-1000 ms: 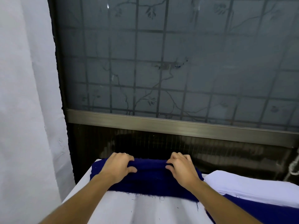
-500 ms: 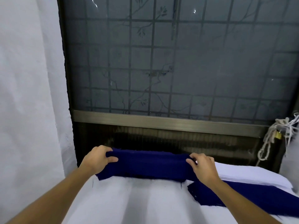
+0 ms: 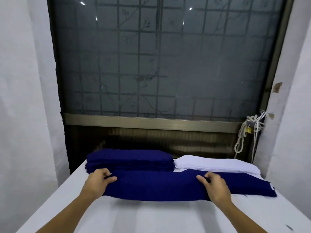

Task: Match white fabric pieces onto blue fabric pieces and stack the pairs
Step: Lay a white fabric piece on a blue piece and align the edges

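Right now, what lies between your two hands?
In the head view, one blue fabric piece spans the stretch over the white table. The left hand grips one end, and the right hand grips it farther along.

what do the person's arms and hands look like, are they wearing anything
The left forearm and right forearm are bare down to the frame's lower edge, with no sleeve in view. The left hand and right hand are ungloved. No watch, band or ring shows on the wrists or on the fingers that are visible.
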`<action>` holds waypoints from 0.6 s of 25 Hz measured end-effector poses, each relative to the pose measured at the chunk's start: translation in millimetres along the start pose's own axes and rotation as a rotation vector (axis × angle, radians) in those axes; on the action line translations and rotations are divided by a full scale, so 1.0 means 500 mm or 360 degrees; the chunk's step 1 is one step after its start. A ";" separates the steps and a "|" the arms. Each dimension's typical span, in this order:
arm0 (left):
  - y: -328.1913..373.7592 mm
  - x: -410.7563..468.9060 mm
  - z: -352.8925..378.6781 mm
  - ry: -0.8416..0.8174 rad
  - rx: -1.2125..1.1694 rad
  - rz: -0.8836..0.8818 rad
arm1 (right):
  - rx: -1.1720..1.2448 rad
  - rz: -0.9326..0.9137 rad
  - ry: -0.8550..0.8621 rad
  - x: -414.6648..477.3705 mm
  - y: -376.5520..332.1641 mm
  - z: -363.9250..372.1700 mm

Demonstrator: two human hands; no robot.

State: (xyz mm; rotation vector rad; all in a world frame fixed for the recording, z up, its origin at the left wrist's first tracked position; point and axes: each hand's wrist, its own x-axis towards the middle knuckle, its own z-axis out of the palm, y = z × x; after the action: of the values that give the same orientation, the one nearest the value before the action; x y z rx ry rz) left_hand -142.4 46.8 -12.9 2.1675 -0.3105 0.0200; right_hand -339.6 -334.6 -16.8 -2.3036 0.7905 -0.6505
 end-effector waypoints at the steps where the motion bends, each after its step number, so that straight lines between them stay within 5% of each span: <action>1: -0.008 -0.010 0.013 -0.0003 0.0101 0.0006 | -0.0023 0.0031 -0.0018 -0.012 0.012 0.000; 8: -0.041 -0.052 0.068 -0.0128 0.0432 -0.0162 | -0.0128 0.0114 -0.0138 -0.061 0.089 0.049; 15: -0.091 -0.099 0.110 0.0139 0.0482 -0.0227 | -0.0372 0.0053 -0.0032 -0.081 0.126 0.083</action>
State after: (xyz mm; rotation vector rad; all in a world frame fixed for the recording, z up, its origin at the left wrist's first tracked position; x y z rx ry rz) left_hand -185.2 37.9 -88.0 2.4760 -0.1061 0.0860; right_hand -365.9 -331.2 -98.3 -2.4963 0.9362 -0.5440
